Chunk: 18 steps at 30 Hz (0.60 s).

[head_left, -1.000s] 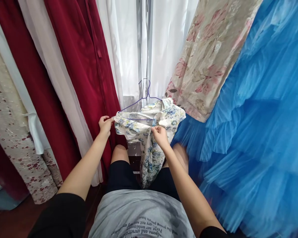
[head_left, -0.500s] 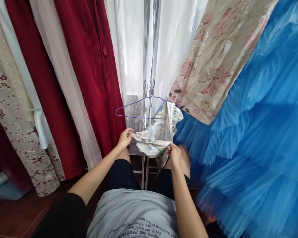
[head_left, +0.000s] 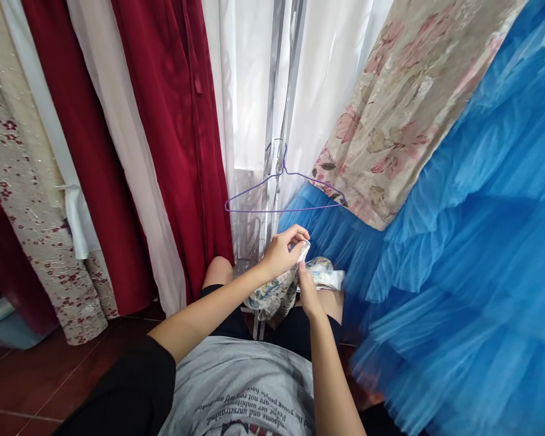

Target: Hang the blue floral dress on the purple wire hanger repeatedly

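Observation:
Between my knees hangs a light floral garment (head_left: pixel 275 298), bunched up, white with blue and yellow flowers. My left hand (head_left: pixel 284 251) pinches a folded edge of it near the middle. Just below and to the right, my right hand (head_left: pixel 307 290) grips the same cloth, its fingers partly hidden. Part of the garment spreads out past my right hand over my right thigh. Above both hands, a purple wire hanger (head_left: pixel 284 210) hangs bare from a metal rack (head_left: pixel 272 121); the garment is apart from it.
Long dark red dresses (head_left: pixel 163 121) and a pale pink one (head_left: pixel 113 121) hang to the left. White fabric (head_left: pixel 249 91) hangs behind the rack. On the right are a beige floral dress (head_left: pixel 390 133) and a full blue tulle skirt (head_left: pixel 472 272). Tiled floor (head_left: pixel 72 387) lies below.
The garment has come off the hanger and dropped lower, bunching up. My left hand has moved right, close to my right hand. The hanger now hangs bare.

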### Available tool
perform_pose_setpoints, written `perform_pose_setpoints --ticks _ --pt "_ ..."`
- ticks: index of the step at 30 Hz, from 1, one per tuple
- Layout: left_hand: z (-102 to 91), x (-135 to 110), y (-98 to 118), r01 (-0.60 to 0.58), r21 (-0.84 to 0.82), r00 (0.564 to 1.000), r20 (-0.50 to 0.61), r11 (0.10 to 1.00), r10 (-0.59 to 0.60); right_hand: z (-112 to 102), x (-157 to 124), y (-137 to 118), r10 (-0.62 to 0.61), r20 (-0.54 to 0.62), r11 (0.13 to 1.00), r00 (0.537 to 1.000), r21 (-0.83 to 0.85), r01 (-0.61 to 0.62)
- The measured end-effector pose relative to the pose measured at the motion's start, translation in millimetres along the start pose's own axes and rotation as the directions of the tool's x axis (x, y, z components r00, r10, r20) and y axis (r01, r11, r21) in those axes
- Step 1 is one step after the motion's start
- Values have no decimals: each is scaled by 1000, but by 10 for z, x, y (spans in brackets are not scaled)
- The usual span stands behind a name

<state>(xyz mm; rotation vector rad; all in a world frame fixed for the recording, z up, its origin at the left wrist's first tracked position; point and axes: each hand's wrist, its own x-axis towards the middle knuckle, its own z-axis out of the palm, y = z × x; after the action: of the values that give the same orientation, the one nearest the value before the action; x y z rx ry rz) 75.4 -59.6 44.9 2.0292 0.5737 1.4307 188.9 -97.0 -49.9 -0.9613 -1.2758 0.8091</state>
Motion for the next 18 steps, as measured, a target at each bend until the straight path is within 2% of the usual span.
perform_pose_setpoints --ticks 1,2,5,7,9,11,12,13,15,17,18 --pt "-3 1 -36 20 -13 999 -27 1000 -20 18 -17 -76 8 77 1000 997 -16 -7" --pt "-26 4 -81 41 -43 997 -60 998 -44 24 -30 -140 19 99 999 995 -40 -15" --pt "-165 3 -203 115 -207 977 -154 972 -148 -4 -48 -271 1 40 992 999 -124 4" --pt "-265 -25 -235 176 -315 961 -151 933 -233 -19 -50 -333 -37 16 990 999 -138 39" --pt "-344 -95 -235 254 -393 952 -58 884 -299 -16 -55 -390 -36 -6 995 999 -93 35" --pt "-396 -230 -243 338 -409 941 130 848 -313 -10 -67 -445 23 -57 1000 998 6 -23" --pt "-415 -328 -262 378 -374 921 244 847 -304 -16 -75 -473 60 -82 996 995 65 -55" --pt "-434 -445 -295 414 -306 885 356 857 -300 -33 -83 -504 94 -99 989 991 121 -82" --pt "-485 -717 -403 455 -84 765 547 887 -341 -115 -88 -581 144 -118 971 983 210 -117" --pt "-589 -978 -548 439 133 640 647 888 -414 -253 -66 -688 184 -126 953 975 267 -145" --pt "-673 -1077 -619 423 185 618 657 887 -432 -334 -39 -752 200 -123 946 972 284 -159"
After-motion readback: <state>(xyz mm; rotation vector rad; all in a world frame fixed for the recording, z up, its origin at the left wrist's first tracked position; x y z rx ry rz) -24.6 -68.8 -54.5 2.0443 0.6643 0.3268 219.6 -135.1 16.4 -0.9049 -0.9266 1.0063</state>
